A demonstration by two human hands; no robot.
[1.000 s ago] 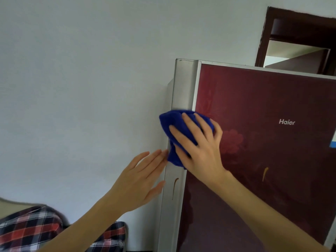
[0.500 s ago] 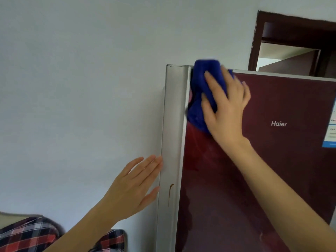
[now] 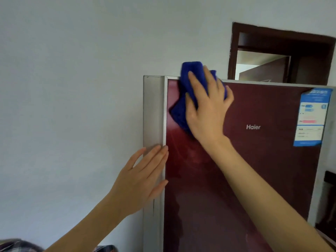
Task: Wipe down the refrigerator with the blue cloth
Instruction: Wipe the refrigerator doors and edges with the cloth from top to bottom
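Right hand (image 3: 207, 113) presses the blue cloth (image 3: 183, 99) flat-fingered at the refrigerator (image 3: 254, 170) door's top edge; left hand (image 3: 143, 179) rests released. Cloth could slide off over the top, I'd guess.

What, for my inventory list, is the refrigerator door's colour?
The refrigerator door is glossy dark red, seen best in the head view.

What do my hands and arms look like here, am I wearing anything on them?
The left hand and right hand wear no gloves, and no rings show. The left forearm and right forearm are uncovered to the frame edge: no sleeves, watch or bracelet in view.
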